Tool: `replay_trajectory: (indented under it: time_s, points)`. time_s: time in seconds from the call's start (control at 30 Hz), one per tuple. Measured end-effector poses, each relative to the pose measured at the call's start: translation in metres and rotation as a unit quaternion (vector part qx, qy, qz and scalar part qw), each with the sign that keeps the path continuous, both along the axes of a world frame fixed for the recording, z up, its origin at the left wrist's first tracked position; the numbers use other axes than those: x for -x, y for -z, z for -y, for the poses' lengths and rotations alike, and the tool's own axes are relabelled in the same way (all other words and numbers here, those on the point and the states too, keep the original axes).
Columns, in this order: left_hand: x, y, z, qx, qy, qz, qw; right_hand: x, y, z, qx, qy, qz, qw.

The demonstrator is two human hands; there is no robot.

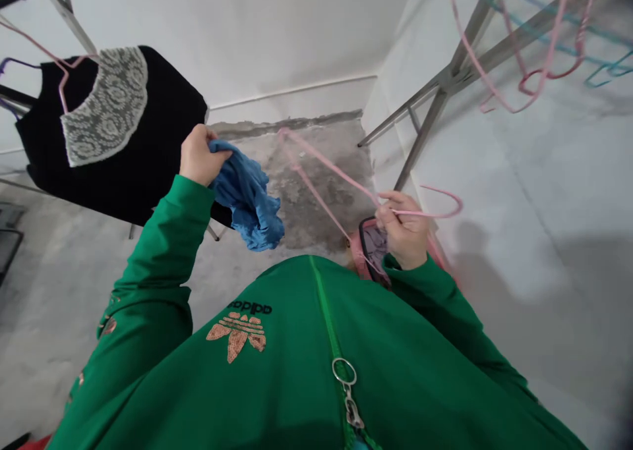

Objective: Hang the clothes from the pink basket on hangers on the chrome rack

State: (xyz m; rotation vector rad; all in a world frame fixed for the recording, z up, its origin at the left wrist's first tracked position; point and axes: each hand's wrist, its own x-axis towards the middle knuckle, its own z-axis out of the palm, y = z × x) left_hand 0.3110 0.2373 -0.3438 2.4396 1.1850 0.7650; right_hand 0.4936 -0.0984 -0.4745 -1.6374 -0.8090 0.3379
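Observation:
My left hand (202, 157) is closed on the upper edge of a crumpled blue garment (250, 203), which hangs down from the fingers; its exact kind does not show. My right hand (405, 229) grips a pink clothes hanger (336, 170) near the base of its hook. The hook points right, and the hanger's body stretches away to the left over the floor. A gap separates the hanger from the blue garment. Left of my left hand, a black top (163, 127) with a white lace collar (111, 107) hangs on another pink hanger (62, 74).
Overhead at the right, several pink and blue hangers (537, 84) hang by a metal rack (448, 81). Below my right hand stands a pink basket (361, 255) with greyish-purple cloth (376, 242) inside. White walls (297, 35) meet the concrete floor (326, 147).

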Motion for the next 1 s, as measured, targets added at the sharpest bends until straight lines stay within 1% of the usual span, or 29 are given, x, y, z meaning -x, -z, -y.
replay_trajectory:
  time_s: [0.07, 0.13, 0.17, 0.3, 0.4, 0.47, 0.57, 0.6, 0.67, 0.73, 0.77, 0.83, 0.9, 1.0]
  points:
    - [-0.004, -0.004, -0.001, 0.01, 0.011, -0.023, 1.0, 0.005, -0.012, -0.006, -0.011, -0.069, 0.005, 0.998]
    - [-0.005, -0.005, -0.002, 0.018, 0.012, -0.024, 0.999, 0.008, -0.021, -0.004, -0.001, -0.13, 0.013, 0.991]
    - [-0.005, -0.004, -0.002, 0.02, 0.012, -0.016, 1.0, 0.009, -0.024, -0.002, 0.001, -0.15, 0.012, 0.989]
    - [-0.005, 0.008, -0.001, 0.032, 0.027, 0.032, 0.999, 0.019, -0.023, 0.001, 0.004, -0.185, -0.042, 0.982]
    - [-0.008, 0.019, 0.007, 0.041, 0.056, 0.04, 0.997, 0.028, -0.018, -0.015, -0.003, -0.196, -0.088, 0.977]
    - [-0.014, 0.026, 0.019, 0.053, 0.082, 0.031, 0.995, 0.034, -0.011, -0.036, -0.015, -0.203, -0.106, 0.973]
    - [-0.029, 0.037, 0.054, 0.075, 0.138, 0.025, 0.987, 0.042, 0.002, -0.074, -0.031, -0.196, -0.134, 0.971]
    - [-0.034, 0.041, 0.069, 0.079, 0.171, 0.027, 0.982, 0.044, 0.006, -0.087, -0.038, -0.193, -0.145, 0.97]
    - [-0.042, 0.049, 0.096, 0.074, 0.256, 0.029, 0.963, 0.044, 0.013, -0.111, -0.07, -0.192, -0.163, 0.965]
    - [-0.046, 0.053, 0.112, 0.041, 0.323, 0.027, 0.945, 0.036, 0.014, -0.126, -0.116, -0.192, -0.176, 0.959]
    - [-0.046, 0.054, 0.114, 0.017, 0.335, 0.025, 0.942, 0.029, 0.01, -0.129, -0.138, -0.188, -0.174, 0.957]
    - [-0.042, 0.05, 0.107, -0.033, 0.316, 0.012, 0.948, 0.013, -0.003, -0.127, -0.17, -0.181, -0.146, 0.958]
    - [-0.035, 0.041, 0.094, -0.074, 0.271, -0.022, 0.959, -0.004, -0.025, -0.119, -0.189, -0.191, -0.098, 0.958]
    - [-0.029, 0.019, 0.082, -0.106, 0.217, -0.091, 0.966, -0.022, -0.062, -0.109, -0.189, -0.242, -0.026, 0.951]
